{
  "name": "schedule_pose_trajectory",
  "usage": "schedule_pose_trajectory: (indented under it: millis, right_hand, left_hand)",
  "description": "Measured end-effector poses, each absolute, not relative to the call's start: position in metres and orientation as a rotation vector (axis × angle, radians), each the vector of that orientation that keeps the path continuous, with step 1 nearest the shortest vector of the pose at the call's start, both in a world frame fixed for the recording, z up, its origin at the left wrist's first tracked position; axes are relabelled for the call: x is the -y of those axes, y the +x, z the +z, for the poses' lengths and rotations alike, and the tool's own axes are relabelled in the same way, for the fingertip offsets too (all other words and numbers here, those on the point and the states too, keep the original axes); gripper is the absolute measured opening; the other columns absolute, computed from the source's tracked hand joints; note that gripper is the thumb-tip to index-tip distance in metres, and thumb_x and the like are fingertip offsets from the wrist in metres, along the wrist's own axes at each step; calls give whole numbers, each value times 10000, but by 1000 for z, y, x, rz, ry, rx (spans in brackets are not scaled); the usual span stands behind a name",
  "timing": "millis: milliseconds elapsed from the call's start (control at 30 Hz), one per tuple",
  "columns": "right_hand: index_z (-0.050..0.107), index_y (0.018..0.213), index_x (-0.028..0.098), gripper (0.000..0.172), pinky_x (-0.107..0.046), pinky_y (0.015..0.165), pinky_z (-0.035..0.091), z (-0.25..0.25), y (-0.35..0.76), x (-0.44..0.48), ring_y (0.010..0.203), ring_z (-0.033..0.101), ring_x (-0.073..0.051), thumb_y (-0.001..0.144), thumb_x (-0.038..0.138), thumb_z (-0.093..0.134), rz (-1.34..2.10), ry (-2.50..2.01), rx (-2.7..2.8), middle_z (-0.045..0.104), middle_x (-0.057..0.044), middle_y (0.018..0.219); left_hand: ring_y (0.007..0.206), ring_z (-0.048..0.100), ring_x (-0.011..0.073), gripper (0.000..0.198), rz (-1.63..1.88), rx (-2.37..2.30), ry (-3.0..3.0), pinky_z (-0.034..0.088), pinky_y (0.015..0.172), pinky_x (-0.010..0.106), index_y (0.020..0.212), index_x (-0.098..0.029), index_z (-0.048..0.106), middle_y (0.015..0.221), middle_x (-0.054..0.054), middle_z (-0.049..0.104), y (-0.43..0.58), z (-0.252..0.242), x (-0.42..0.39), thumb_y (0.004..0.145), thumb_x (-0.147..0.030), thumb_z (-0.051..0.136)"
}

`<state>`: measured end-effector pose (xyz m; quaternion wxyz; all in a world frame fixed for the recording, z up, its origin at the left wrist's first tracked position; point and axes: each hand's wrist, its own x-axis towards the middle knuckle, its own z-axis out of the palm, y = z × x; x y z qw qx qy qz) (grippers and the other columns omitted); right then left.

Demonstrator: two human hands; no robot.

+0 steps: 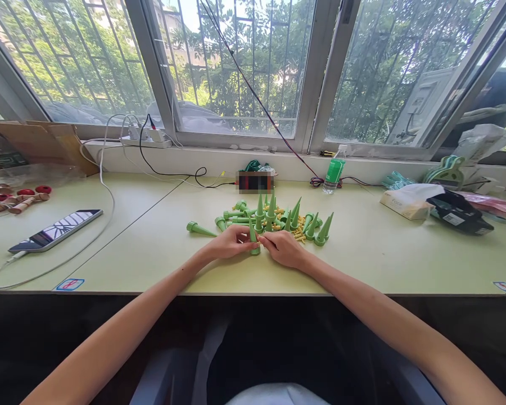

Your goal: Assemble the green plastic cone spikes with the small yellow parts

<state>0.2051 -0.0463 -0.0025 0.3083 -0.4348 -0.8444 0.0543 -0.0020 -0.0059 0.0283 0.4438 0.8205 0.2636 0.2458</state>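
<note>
The room is lit through wide panes (244,67) framed in smooth grey metal, with thin bars and leafy trees seen beyond the glass. Below, a flat, pale yellow-green table (362,259) is crossed at the left by a straight, dark seam.

Near the table's front edge, at the middle, a green cone (253,233) is held point up in the left hand (233,242), its smooth sides gripped narrowly between thumb and fingers. The right hand (283,247) is closed into a loose curl just beside it, with thumb and forefinger brought together at the cone's base; whether a small part is pinched there cannot be told.

Behind both hands, more cones (295,211) are heaped, some stood upright on ridged, round caps, others laid on their sides. Among them, small, stubby yellow pegs (300,236) are scattered in a loose pile.

At the left, a flat, glossy phone (57,230) is joined to a slim white cable (16,257), and rounded wooden pieces (23,205) with red ends are gathered near a stiff brown cardboard box (73,143). By the sill, a clear plastic bottle (335,171) is wrapped in a green label. At the right, a tissue box (398,203) is topped by soft white paper, and a crinkled black pack (459,214) is set beside it.
</note>
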Motion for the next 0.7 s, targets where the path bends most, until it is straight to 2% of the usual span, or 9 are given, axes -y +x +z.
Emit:
schedule_pose_trajectory:
  millis: [167,300,500,700]
  right_hand:
    - [605,997,193,103,-252,686,399,-2,206,46,728,593,-161,1001,258,525,233,-1032,2100,670,-31,829]
    - [575,1153,204,170,-271,713,444,-1,207,47,751,620,-172,990,243,541,225,-976,2077,694,-51,931]
    - [599,1162,199,177,-289,792,489,-8,209,41,904,671,-199,1001,228,532,152,-866,2100,715,-81,1041]
    - [626,1131,196,159,-292,789,512,-11,209,39,912,698,-210,1000,230,543,135,-873,2107,730,-87,1035]
  left_hand:
    - [565,433,85,346,642,-716,1950,302,477,198,864,-112,695,683,2,554,-3,28,5,770,-439,754]
    - [507,384,72,372,630,-818,1884,260,443,199,875,-108,687,610,-19,489,-5,31,5,790,-467,740]
    - [462,377,65,384,590,-826,1856,247,426,200,848,-119,656,566,-33,466,-7,31,5,801,-493,731]
    - [456,311,57,414,554,-794,1867,206,412,201,905,-120,653,560,-56,382,-7,29,5,830,-526,698]
